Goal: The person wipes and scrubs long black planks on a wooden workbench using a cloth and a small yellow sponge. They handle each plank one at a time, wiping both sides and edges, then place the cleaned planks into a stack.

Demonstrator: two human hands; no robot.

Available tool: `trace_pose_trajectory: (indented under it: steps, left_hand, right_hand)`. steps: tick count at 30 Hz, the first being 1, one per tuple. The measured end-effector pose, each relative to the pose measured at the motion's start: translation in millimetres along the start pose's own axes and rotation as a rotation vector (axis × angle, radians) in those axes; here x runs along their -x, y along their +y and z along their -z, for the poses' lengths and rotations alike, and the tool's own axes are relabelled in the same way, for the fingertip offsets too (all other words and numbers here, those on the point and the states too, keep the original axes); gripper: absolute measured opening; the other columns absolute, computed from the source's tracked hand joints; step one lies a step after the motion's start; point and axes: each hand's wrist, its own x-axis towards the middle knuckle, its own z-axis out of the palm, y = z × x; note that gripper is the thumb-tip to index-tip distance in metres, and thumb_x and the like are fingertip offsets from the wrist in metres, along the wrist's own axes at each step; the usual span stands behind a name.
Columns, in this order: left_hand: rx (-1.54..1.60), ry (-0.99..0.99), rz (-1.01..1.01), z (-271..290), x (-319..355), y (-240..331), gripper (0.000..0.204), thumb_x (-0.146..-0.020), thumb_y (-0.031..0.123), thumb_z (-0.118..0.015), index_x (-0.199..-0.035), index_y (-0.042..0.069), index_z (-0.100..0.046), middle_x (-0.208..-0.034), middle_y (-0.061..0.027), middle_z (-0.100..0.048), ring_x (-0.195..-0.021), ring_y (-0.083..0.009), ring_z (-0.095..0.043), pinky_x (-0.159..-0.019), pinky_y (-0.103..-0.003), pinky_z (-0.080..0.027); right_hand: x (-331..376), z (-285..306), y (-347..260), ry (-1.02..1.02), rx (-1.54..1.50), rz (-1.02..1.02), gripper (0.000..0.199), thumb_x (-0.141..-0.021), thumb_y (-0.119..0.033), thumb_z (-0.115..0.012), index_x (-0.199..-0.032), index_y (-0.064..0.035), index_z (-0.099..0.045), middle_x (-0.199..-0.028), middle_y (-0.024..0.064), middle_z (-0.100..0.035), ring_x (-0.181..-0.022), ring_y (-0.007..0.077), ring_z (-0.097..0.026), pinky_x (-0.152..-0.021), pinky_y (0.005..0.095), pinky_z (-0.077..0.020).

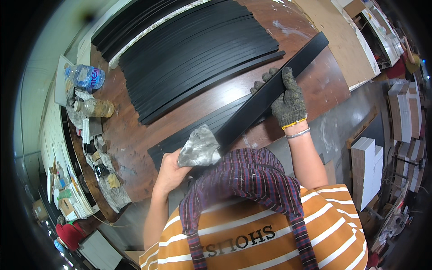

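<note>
A long black flat strip (265, 95) slants across in front of me, from near my body up to the far right. My right hand (290, 101), in a dark knitted glove with a yellow cuff edge, is closed around it, thumb on one side and fingers on the other. My bare left hand (170, 172) grips a crumpled silvery-grey cloth or plastic wad (200, 146) beside the strip's near end; I cannot tell whether the wad touches it. Beneath lie more black strips (191, 130), side by side on the brown table (128, 162).
A wide layer of black strips (198, 54) covers the table's far part, with another bundle (130, 27) behind. On the left edge stand a large water bottle (87, 77) and a jar of brownish contents (96, 108). White boards (366, 168) are stacked at right. Other people are in the distance.
</note>
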Motion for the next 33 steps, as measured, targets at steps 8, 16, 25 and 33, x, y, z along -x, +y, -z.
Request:
trace_pose_trajectory:
  steps: [8,16,25,33]
  left_hand:
    - [-0.337,0.274,-0.335,-22,-16,18,0.023,-0.077,0.005,-0.071,-0.099,-0.002,-0.069,-0.083,-0.0185,-0.07,-0.076,-0.0357,-0.07,-0.066,-0.038,-0.053]
    - [0.612,-0.012,0.159,-21,-26,22,0.029,-0.088,0.011,-0.077,-0.114,-0.002,-0.069,-0.103,-0.0021,-0.072,-0.095,-0.0128,-0.065,-0.089,-0.029,-0.051]
    - [0.488,0.209,0.012,-20,-21,19,0.028,-0.08,-0.004,-0.081,-0.106,-0.002,-0.071,-0.099,-0.0048,-0.074,-0.086,-0.0101,-0.067,-0.08,-0.027,-0.054]
    - [-0.745,0.227,0.267,22,-42,52,0.048,-0.081,0.043,-0.078,-0.111,0.006,-0.072,-0.099,-0.0198,-0.075,-0.094,-0.0366,-0.073,-0.085,-0.046,-0.054]
  right_hand:
    - [-18,-28,9,0.348,0.031,0.183,0.026,-0.095,-0.03,-0.071,-0.098,-0.005,-0.065,-0.078,0.0071,-0.058,-0.072,0.0251,-0.058,-0.074,0.041,-0.0511]
    - [-10,-22,-28,-0.071,-0.206,0.27,0.059,-0.09,-0.051,-0.065,-0.114,0.0022,-0.063,-0.068,0.001,-0.043,-0.061,0.0155,-0.046,-0.061,0.031,-0.0416]
    - [-13,-18,-27,-0.319,-0.226,0.014,0.059,-0.084,-0.022,-0.052,-0.132,0.0131,-0.048,-0.115,0.0367,-0.061,-0.111,0.0523,-0.06,-0.111,0.0648,-0.0417]
    - [0,-24,19,-0.375,-0.151,0.007,0.052,-0.08,-0.012,-0.054,-0.129,0.0055,-0.05,-0.102,0.0235,-0.065,-0.095,0.0406,-0.066,-0.101,0.0611,-0.0507]
